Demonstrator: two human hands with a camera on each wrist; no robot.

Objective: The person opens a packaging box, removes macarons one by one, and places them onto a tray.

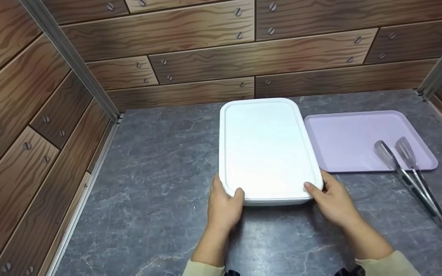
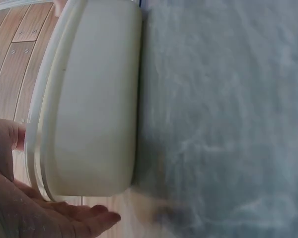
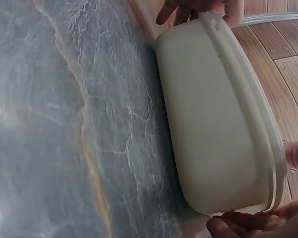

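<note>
A white rectangular storage box (image 2: pixel 97 99) with a flat white lid (image 1: pixel 267 149) is held between both hands at the middle of the counter. My left hand (image 1: pixel 224 207) grips its near left corner, thumb over the lid's rim and fingers along the side. At the near right corner my right hand (image 1: pixel 334 199) holds the box the same way, its thumb on the lid's edge. In the right wrist view, the pale box wall (image 3: pixel 213 119) shows close over the counter, with the right fingers (image 3: pixel 238 223) at its side. The lid covers whatever is inside.
A light purple tray (image 1: pixel 343 142) lies to the right, close to the box. Metal tongs with dark grips (image 1: pixel 416 184) rest across its near right edge and onto the grey marbled counter (image 1: pixel 148 172). Wood-patterned walls (image 1: pixel 205 46) stand at the back and sides.
</note>
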